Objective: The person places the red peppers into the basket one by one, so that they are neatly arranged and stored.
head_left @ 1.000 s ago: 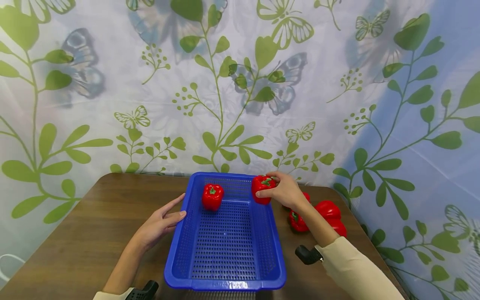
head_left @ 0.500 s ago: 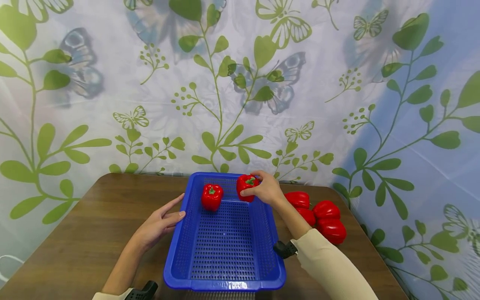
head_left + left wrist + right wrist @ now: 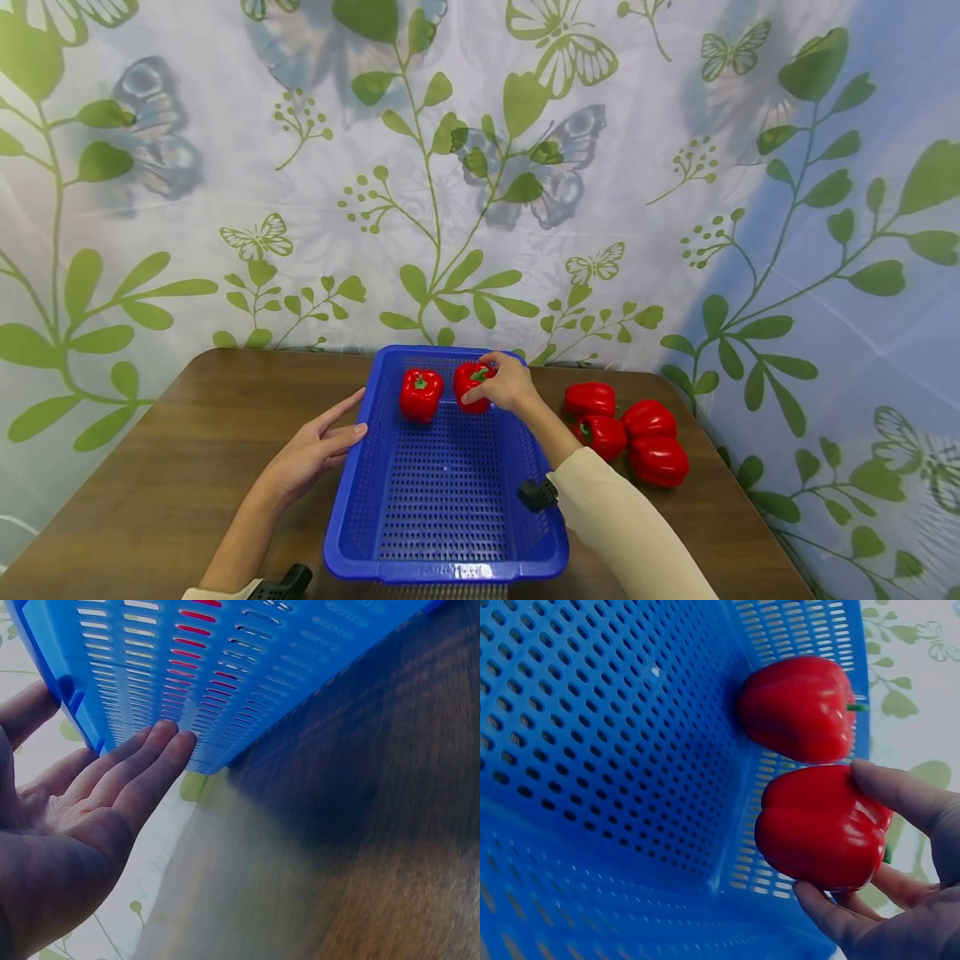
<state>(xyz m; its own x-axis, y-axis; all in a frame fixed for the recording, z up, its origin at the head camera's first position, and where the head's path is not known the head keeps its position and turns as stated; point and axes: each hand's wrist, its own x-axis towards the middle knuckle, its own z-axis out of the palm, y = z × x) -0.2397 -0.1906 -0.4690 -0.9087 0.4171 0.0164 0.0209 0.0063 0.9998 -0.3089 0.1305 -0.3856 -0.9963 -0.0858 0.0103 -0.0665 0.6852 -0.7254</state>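
A red bell pepper (image 3: 472, 387) is in my right hand (image 3: 510, 385), inside the far end of the blue plastic basket (image 3: 447, 571). In the right wrist view, thumb and fingers grip this pepper (image 3: 821, 829) around its sides near the stem end. Beside it, a second red bell pepper (image 3: 422, 396) stands stem up in the basket's far left corner. My left hand (image 3: 311, 450) touches the basket's left side, the thumb at the rim. Straight fingers (image 3: 142, 776) lie against the slotted outer wall in the left wrist view.
Several red bell peppers (image 3: 626, 433) lie grouped on the brown wooden table (image 3: 165, 483), to the right of the basket. Behind the table hangs a curtain (image 3: 300, 167) printed with leaves and butterflies.
My right hand has carried its bell pepper leftward, from the basket's right rim to beside the other pepper. The left hand stays at the basket's left side.
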